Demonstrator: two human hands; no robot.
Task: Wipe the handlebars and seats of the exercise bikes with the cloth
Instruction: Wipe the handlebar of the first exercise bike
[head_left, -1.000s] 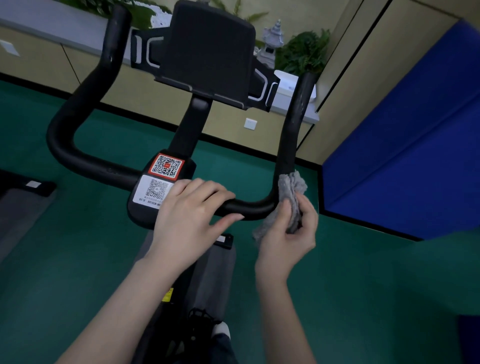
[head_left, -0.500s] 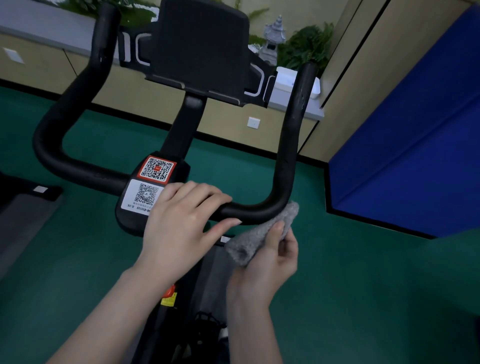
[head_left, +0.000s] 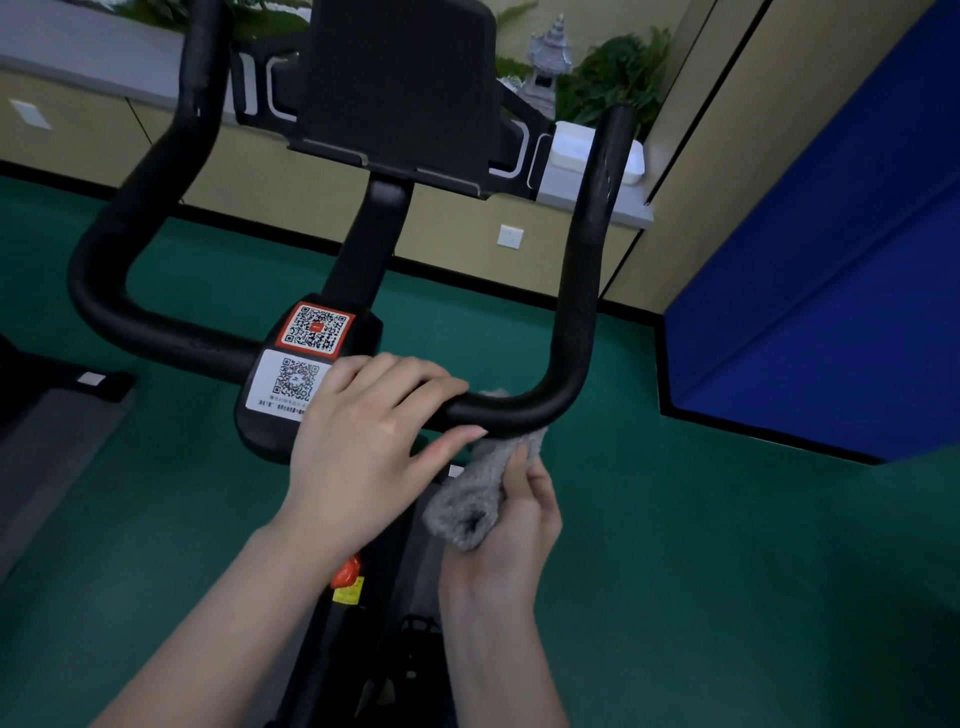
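1. My left grip, at the centre of the frame, is clenched on the crossbar of the handlebar. The fingers lie over the top and the thumb reaches along beneath, just right of the two QR stickers.
2. My right grip, just below and to the right, grasps the grey cloth, which is bunched into a loose roll. The cloth's upper end touches the underside of the bar beside my left thumb, close to the bar's right-hand bend.
3. I judge the step in hand to be wiping the right side of the crossbar, with the left grip steadying the bike.
4. The right horn of the bar rises toward the upper right of the frame and the left horn toward the upper left. The black console holder stands between them at top centre. No seat is in view, so I take that part of the job to lie ahead.
5. The next move calls for wrapping the cloth round the bar, not just pressing it from below, and sliding it inward with firm contact.
6. My left grip covers that stretch, so it must lift or shift aside to let the cloth pass.
7. Near the stickers I would go lightly, since the cloth could catch their edges.
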